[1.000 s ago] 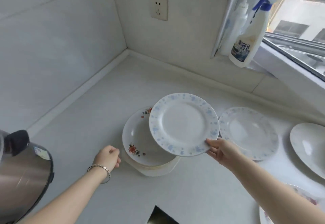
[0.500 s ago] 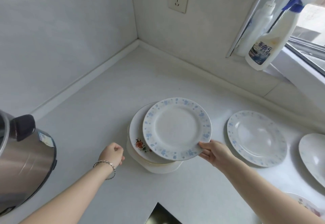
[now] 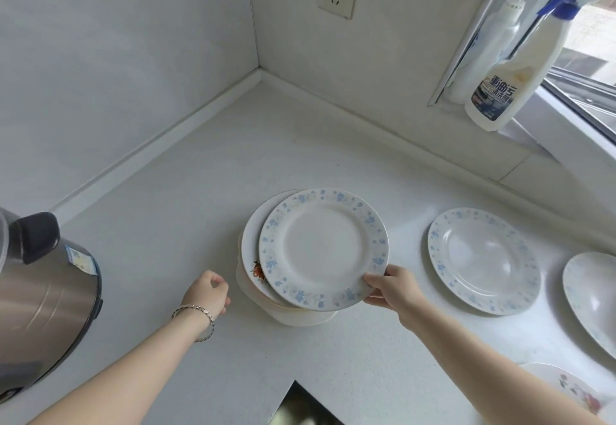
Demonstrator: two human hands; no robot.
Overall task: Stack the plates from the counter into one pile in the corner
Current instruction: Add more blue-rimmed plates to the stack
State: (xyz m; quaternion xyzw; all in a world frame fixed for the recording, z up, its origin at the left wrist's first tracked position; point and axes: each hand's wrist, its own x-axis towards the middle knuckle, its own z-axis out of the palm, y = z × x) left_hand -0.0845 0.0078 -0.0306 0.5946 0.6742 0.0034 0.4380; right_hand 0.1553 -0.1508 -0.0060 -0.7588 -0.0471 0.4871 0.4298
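Blue-flowered white china plate (image 3: 322, 248), pinched at its rim by the right hand (image 3: 393, 288), lies off-centre on the white plate pile (image 3: 293, 314); next, judging so, release it squared, left hand (image 3: 208, 293) loosely curled.

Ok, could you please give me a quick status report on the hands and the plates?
Right hand grips blue-rimmed plate over the pile. Left hand loosely closed, empty, beside it. Three plates left on counter.

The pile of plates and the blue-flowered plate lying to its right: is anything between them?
In the head view, only the right hand and bare counter lie between the pile and that plate.
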